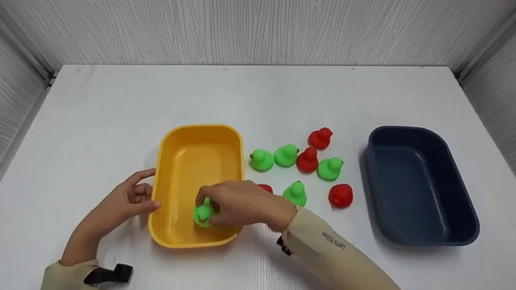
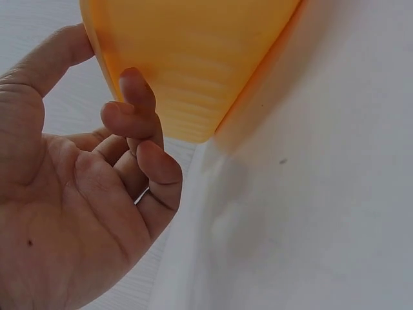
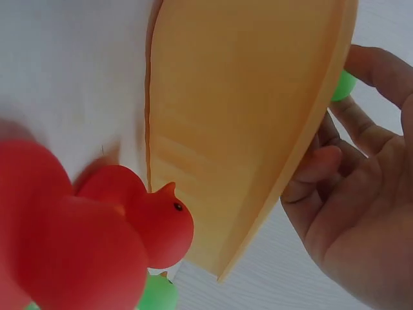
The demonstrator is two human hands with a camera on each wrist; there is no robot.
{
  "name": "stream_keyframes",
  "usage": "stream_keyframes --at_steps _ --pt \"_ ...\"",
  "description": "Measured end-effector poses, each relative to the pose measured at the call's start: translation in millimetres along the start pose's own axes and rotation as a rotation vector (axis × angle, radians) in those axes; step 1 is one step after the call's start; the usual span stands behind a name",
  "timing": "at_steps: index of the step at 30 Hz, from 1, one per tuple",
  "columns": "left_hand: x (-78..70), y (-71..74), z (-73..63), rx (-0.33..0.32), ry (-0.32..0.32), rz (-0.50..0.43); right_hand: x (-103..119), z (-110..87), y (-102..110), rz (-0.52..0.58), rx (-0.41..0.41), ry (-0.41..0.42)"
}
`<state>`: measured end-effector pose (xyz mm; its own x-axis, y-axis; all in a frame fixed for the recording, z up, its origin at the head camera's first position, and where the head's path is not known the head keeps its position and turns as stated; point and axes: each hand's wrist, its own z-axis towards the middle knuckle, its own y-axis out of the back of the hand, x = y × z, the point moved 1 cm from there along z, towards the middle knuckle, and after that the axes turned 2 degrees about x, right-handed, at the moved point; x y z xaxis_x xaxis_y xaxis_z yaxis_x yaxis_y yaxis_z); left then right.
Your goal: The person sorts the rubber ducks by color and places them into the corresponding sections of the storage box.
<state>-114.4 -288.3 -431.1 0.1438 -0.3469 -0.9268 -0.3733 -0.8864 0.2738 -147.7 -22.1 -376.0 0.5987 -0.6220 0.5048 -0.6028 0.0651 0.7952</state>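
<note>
A yellow tub (image 1: 197,162) stands on the white table. My left hand (image 1: 126,198) holds its left rim, thumb over the edge and other fingers along the outer wall. In the left wrist view some of those fingers (image 2: 158,168) are bent beside the wall. Inside the tub, low in its near half, my right hand (image 1: 238,203) grips a green toy duck (image 1: 203,213) between thumb and fingers. From the right wrist, the tub's wall (image 3: 226,97) hides most of that duck (image 3: 344,85).
Several green ducks (image 1: 295,194) and red ducks (image 1: 341,195) sit right of the tub; one red duck (image 1: 266,188) is partly behind my right hand. Farther right stands a dark blue tub (image 1: 415,189) with nothing in it. Wood-grain panels (image 1: 254,16) bound the table.
</note>
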Motion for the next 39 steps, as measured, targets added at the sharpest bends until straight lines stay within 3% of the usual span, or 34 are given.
stream_keyframes --at_steps 5,15,25,39 --pt "-1.0 -0.1 -0.2 0.002 0.005 -0.005 2 9.7 -1 -0.01 0.082 0.044" --pt "-0.1 0.6 -0.8 0.008 -0.004 -0.021 2 27.2 -3 0.067 0.199 0.031" --pt "-0.4 -0.1 -0.2 -0.003 0.013 -0.029 0 37.0 -11 0.053 0.23 0.033" --pt "-1.1 -0.6 -1.2 -0.005 0.023 -0.02 2 37.0 -13 0.066 0.19 0.022"
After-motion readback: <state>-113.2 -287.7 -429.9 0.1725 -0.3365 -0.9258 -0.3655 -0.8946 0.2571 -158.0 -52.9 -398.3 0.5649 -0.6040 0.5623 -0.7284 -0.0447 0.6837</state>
